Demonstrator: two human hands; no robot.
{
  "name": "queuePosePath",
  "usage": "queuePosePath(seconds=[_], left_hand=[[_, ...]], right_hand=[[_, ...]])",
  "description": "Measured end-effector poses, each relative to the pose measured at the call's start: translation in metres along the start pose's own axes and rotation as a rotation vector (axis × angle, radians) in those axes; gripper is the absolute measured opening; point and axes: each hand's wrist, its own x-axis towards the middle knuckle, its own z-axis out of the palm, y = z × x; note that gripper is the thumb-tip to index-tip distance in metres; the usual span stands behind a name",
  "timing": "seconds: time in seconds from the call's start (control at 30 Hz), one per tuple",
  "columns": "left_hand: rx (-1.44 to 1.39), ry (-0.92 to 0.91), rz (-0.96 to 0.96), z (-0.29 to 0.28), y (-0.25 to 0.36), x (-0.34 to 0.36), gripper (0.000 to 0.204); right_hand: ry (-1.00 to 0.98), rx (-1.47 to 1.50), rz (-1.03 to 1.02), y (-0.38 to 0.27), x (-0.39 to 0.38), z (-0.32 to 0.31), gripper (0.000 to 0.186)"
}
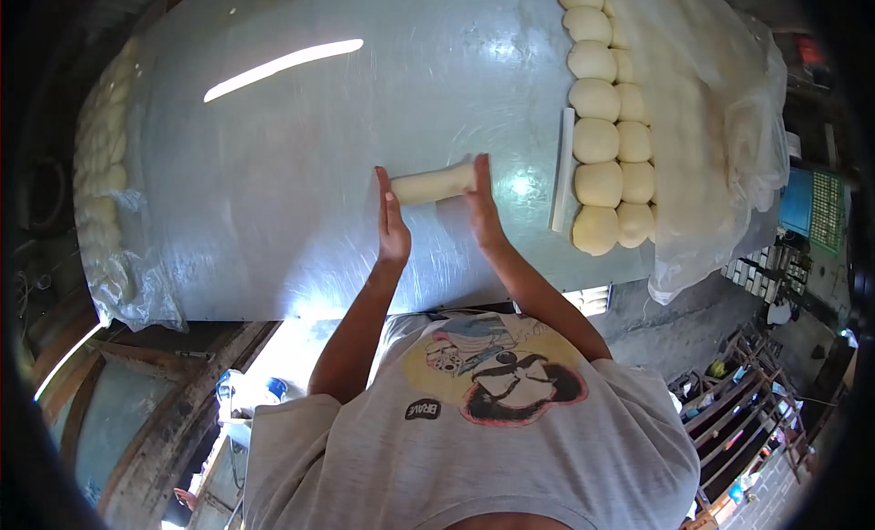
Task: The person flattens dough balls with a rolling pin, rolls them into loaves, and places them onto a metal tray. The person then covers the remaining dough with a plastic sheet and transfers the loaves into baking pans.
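A pale dough roll [433, 185] lies crosswise between my two hands above the middle of the metal table. My left hand [393, 222] presses its left end, with the fingers stretched away from me and held together. At the other end, my right hand [483, 205] has its palm and thumb against the dough, fingers also straight. Whether the roll touches the tabletop [273, 184] or hangs just over it, I cannot tell. To the right, rounded dough balls [597, 141] sit in rows, touching each other. A long pale strip [563, 170] lies beside them.
Clear plastic sheeting [711, 138] covers more dough on the right and hangs over the table's edge. More dough pieces [102, 165] lie along the left edge, with plastic [137, 275] around them. A wooden rack [743, 411] stands at the lower right.
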Motion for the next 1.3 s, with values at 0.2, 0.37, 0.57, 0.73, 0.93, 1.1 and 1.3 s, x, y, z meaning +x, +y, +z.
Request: queuePosePath(seconds=[0.2,0.37,0.57,0.73,0.93,1.1,1.3], left_hand=[[0.288,0.196,0.069,-0.082,-0.023,-0.018,0.062],[0.684,-0.069,0.355,-0.08,-0.011,-0.051,0.067],[0.362,0.115,-0.085,-0.041,-0.012,0.0,0.065],[0.359,-0.447,0.224,0.078,0.019,0.017,0.049],[0.639,-0.826,0.334,0.238,0.035,-0.046,0.061],[1.079,-0.752,0.679,0.275,-0.004,-0.033,0.08],[1.207,-0.646,0.273,0.25,-0.002,-0.026,0.061]], right_hand=[[0.084,-0.706,-0.309,-0.065,0.003,-0.014,0.076],[-0.028,-0.445,-0.34,-0.044,-0.016,-0.017,0.049],[-0.159,-0.443,-0.191,-0.136,-0.125,-0.007,0.035],[0.214,-0.351,0.128,-0.241,-0.277,-0.062,0.034],[0.698,-0.485,0.727,-0.138,-0.426,-0.137,0.029],[1.18,-0.577,1.07,0.101,-0.511,-0.209,0.025],[0.684,-0.106,1.707,0.216,-0.573,-0.188,0.032]])
